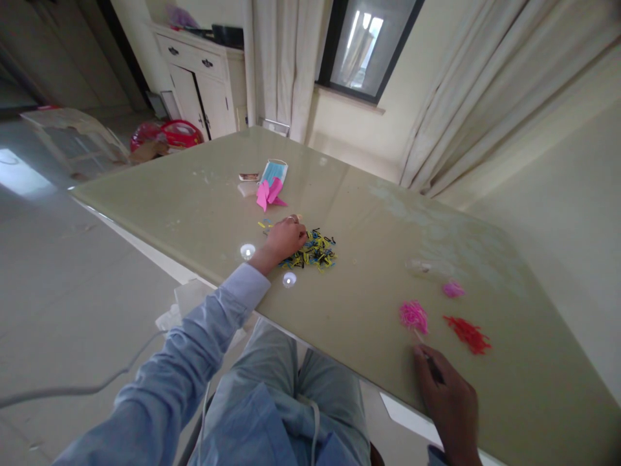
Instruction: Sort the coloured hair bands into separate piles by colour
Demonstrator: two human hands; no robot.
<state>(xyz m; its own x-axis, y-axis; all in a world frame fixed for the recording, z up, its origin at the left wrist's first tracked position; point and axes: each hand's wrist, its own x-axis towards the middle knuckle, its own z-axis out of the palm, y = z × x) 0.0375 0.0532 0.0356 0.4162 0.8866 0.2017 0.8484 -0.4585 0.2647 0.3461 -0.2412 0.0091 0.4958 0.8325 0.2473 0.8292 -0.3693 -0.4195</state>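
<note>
My left hand (285, 241) rests at the upper left edge of a pile of small black, yellow and blue rubber bands (317, 252). Its fingers are drawn together, and whatever is between them is hidden. Over on the right side of the table, my right hand (449, 391) is closed with thumb and forefinger pinched, just below a small heap of pink bands (413, 316). A thin pale strand shows at its fingertips, too small to name. Red bands (468, 334) lie in a heap beyond that hand, and a smaller purple-pink heap (453, 289) sits farther back.
On the table (359, 298) are a pink folded paper (270, 194), a blue face mask (275, 172), and a small brown-and-white item (249, 177). Bright light reflections show near my left wrist. A clear plastic item (421, 266) lies at right. Curtains and a cabinet (213, 90) stand behind.
</note>
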